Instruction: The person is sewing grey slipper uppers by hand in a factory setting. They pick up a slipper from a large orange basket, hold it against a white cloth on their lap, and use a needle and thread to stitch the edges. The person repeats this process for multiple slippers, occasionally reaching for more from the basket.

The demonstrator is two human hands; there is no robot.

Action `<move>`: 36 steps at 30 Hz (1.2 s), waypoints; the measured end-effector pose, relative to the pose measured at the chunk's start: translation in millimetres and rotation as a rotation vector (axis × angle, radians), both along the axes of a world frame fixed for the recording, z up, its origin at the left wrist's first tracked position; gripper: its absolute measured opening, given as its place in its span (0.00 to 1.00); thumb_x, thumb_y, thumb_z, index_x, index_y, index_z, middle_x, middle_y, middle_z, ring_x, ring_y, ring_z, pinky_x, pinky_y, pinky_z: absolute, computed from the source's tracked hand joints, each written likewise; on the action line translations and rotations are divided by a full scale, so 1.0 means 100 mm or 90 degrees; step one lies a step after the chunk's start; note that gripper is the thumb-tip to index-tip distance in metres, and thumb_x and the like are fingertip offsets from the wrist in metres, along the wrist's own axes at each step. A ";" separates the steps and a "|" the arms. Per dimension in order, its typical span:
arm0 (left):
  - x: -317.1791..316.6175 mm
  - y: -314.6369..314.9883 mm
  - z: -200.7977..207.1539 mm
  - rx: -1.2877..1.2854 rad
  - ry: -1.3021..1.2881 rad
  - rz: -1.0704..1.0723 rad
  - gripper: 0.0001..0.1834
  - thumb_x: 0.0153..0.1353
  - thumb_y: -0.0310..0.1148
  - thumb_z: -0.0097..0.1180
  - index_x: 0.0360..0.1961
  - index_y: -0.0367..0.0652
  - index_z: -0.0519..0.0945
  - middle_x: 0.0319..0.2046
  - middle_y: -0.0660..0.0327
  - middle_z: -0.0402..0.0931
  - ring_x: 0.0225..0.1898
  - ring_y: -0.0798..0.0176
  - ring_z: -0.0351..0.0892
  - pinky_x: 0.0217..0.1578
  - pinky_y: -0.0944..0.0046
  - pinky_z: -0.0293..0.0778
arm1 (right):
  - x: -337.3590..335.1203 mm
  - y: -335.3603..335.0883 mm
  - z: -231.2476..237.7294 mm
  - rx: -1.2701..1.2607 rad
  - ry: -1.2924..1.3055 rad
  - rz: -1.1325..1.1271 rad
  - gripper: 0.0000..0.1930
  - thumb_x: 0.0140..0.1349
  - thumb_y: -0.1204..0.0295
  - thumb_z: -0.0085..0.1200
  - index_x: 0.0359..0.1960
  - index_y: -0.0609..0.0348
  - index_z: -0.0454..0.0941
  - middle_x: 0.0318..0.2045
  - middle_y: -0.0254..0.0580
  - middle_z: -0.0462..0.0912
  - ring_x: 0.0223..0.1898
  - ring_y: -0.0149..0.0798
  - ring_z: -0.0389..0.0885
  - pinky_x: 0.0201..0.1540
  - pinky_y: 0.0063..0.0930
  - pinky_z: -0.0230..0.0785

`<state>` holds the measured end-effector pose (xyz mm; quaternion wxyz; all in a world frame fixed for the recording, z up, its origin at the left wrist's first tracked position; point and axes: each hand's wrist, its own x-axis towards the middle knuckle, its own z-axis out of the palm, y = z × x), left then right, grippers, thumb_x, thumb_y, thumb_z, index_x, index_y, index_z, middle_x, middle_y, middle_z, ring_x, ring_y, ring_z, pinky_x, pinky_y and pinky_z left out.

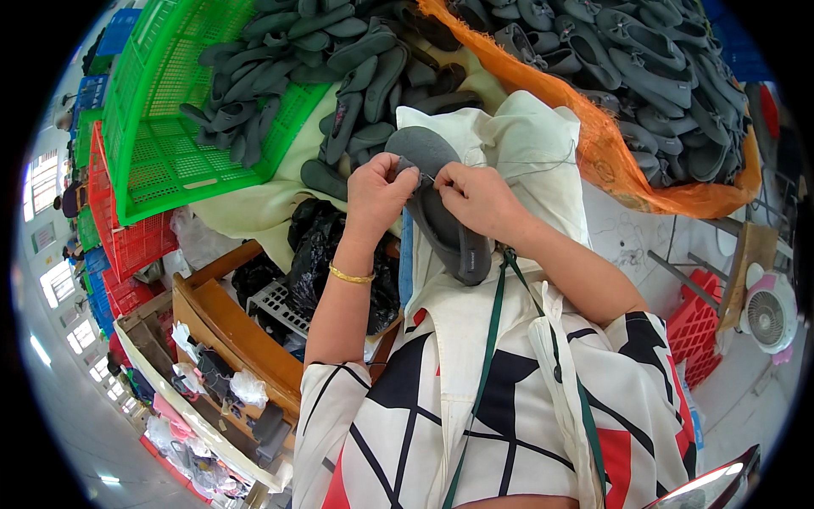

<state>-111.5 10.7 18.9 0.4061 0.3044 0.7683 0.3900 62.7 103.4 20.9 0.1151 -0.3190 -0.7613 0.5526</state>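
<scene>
A grey slip-on shoe (pixel 454 242) rests on the white cloth over my lap, its toe pointing away from me. My left hand (pixel 381 191) pinches the upper at the left of the opening, thumb against forefinger. Close by on the right, my right hand (pixel 480 198) has its fingertips pinched on a thin shiny needle (pixel 430 177) at the shoe's upper. A dark thread (pixel 543 163) trails from there across the white cloth (pixel 543 136). My fingers cover part of the spot where they meet the shoe.
Many grey shoes (pixel 373 64) are heaped ahead, spilling from a tilted green crate (pixel 157 110). An orange sack (pixel 585 127) of more shoes stands at the right. Left of me is a wooden drawer (pixel 242 327); a small fan (pixel 767 312) and red crate (pixel 695 331) are at right.
</scene>
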 end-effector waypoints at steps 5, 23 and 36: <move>0.02 0.05 0.11 -0.034 -0.023 -0.005 0.07 0.60 0.32 0.61 0.31 0.39 0.80 0.24 0.68 0.79 0.23 0.77 0.76 0.23 0.75 0.70 | -0.04 -0.04 -0.01 0.099 -0.054 0.026 0.07 0.61 0.71 0.49 0.37 0.61 0.74 0.26 0.55 0.82 0.32 0.58 0.82 0.36 0.48 0.73; 0.00 0.08 0.15 -0.043 -0.280 0.078 0.05 0.62 0.32 0.58 0.31 0.43 0.81 0.23 0.67 0.78 0.19 0.76 0.73 0.24 0.76 0.69 | -0.01 0.02 -0.04 0.275 -0.139 0.157 0.09 0.59 0.75 0.47 0.42 0.56 0.67 0.26 0.49 0.82 0.30 0.55 0.83 0.30 0.48 0.73; -0.04 0.11 0.10 -0.059 -0.359 0.064 0.05 0.63 0.32 0.56 0.34 0.44 0.80 0.24 0.68 0.77 0.21 0.75 0.74 0.25 0.75 0.71 | -0.02 0.03 -0.08 0.243 -0.090 0.126 0.06 0.62 0.74 0.46 0.39 0.57 0.66 0.24 0.51 0.80 0.29 0.58 0.80 0.30 0.51 0.70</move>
